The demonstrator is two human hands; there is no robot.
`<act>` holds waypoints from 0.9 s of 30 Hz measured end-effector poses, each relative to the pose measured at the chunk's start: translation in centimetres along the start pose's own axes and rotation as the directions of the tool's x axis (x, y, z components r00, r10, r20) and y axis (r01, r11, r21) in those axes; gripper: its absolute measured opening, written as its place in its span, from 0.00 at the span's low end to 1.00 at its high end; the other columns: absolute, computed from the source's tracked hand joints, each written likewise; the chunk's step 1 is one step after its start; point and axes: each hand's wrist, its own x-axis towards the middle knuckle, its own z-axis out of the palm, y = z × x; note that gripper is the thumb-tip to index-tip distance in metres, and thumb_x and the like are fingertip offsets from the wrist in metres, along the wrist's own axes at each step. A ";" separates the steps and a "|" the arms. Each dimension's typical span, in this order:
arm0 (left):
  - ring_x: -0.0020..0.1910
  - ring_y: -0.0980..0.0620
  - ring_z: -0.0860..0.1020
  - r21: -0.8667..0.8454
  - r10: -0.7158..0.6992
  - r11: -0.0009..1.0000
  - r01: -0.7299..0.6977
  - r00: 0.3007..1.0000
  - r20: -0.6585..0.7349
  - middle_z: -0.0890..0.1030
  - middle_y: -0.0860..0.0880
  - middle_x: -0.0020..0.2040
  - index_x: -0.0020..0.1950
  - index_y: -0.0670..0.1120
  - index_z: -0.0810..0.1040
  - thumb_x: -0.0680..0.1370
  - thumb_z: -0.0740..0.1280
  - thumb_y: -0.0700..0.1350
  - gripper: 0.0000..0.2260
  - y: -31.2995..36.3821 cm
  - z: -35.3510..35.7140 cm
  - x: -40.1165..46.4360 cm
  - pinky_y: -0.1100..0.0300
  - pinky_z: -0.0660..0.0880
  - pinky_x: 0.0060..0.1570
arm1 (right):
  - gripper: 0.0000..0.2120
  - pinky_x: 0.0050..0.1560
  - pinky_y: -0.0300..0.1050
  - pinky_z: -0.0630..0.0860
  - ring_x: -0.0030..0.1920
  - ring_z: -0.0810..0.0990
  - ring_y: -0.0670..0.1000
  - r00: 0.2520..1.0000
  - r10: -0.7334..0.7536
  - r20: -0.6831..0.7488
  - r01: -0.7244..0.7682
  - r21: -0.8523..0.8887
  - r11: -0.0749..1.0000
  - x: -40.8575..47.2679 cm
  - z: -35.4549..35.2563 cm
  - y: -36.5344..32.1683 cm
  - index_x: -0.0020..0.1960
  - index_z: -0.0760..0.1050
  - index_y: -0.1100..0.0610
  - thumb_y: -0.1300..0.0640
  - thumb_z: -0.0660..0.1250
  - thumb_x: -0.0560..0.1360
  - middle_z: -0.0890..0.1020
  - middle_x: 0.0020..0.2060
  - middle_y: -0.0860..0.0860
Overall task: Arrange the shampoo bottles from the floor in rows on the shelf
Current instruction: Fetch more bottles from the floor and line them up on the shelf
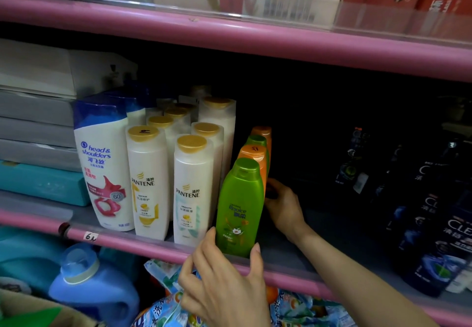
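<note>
1. Your left hand [224, 283] is nearest, thumb and fingers gripping the base of the green Rejoice bottle [240, 209], which stands upright at the front edge of the pink shelf [293, 273].
2. Your right hand [283, 204] reaches behind it, fingers curled against the orange bottle [255, 159] second in that row.
3. White Pantene bottles [192, 188] stand just left; dark Clear bottles [434, 224] well right.

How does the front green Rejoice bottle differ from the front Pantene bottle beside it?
The green Rejoice bottle has a green cap and a rounded body; the Pantene bottle is white and straighter, with a gold cap. The left hand grips the Rejoice bottle at its base; nothing touches the Pantene. Both stand upright at the shelf's front edge, each heading a row.
</note>
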 end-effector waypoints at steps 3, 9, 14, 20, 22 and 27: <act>0.52 0.43 0.67 0.008 0.016 1.000 -0.016 1.000 0.009 0.81 0.45 0.49 0.55 0.44 0.79 0.53 0.83 0.50 0.33 -0.1 -0.1 0.0 0.42 0.65 0.46 | 0.15 0.54 0.55 0.79 0.54 0.82 0.49 1.000 0.005 -0.005 -0.005 -0.008 1.000 -0.1 0.0 0.0 0.58 0.79 0.51 0.57 0.72 0.72 0.84 0.52 0.48; 0.52 0.41 0.69 0.018 0.046 0.999 -0.046 0.999 0.015 0.81 0.45 0.50 0.57 0.43 0.78 0.54 0.82 0.51 0.34 -0.2 -0.5 0.3 0.42 0.65 0.47 | 0.15 0.56 0.54 0.78 0.54 0.82 0.50 1.000 0.029 -0.005 -0.029 -0.003 1.000 0.0 -0.1 -0.3 0.58 0.78 0.53 0.59 0.72 0.72 0.84 0.52 0.50; 0.56 0.39 0.71 0.037 0.119 0.992 -0.121 0.992 0.045 0.78 0.43 0.57 0.62 0.43 0.75 0.62 0.78 0.54 0.33 -0.3 -1.6 0.6 0.42 0.67 0.49 | 0.21 0.58 0.40 0.73 0.59 0.79 0.50 0.994 0.024 0.111 -0.026 0.012 1.000 -0.6 -2.0 -1.4 0.65 0.72 0.60 0.65 0.70 0.73 0.80 0.55 0.51; 0.59 0.50 0.69 -0.115 0.236 0.969 -0.218 0.953 0.190 0.72 0.49 0.60 0.64 0.48 0.71 0.73 0.69 0.51 0.22 -1.8 -5.1 1.5 0.57 0.61 0.55 | 0.14 0.54 0.43 0.73 0.50 0.79 0.51 0.992 0.127 0.002 -0.127 -0.002 0.992 -5.3 -5.3 -4.6 0.61 0.74 0.61 0.67 0.65 0.76 0.82 0.50 0.57; 0.55 0.50 0.73 -0.198 0.296 0.949 -0.247 0.915 0.275 0.74 0.50 0.55 0.59 0.48 0.75 0.74 0.68 0.48 0.15 -2.6 -6.6 2.0 0.57 0.66 0.55 | 0.11 0.54 0.46 0.75 0.48 0.79 0.51 0.995 0.092 -0.049 -0.090 0.048 0.995 -7.5 -6.3 -6.5 0.57 0.76 0.59 0.67 0.65 0.75 0.83 0.48 0.58; 0.44 0.53 0.78 -0.171 0.350 0.936 -0.308 0.759 0.548 0.81 0.51 0.46 0.46 0.49 0.79 0.74 0.68 0.45 0.03 -7.3 -9.6 3.4 0.61 0.70 0.48 | 0.07 0.46 0.34 0.78 0.45 0.81 0.46 0.999 -0.002 -0.042 0.012 0.238 0.971 -14.7 -5.7 -10.4 0.51 0.77 0.58 0.66 0.66 0.75 0.83 0.43 0.54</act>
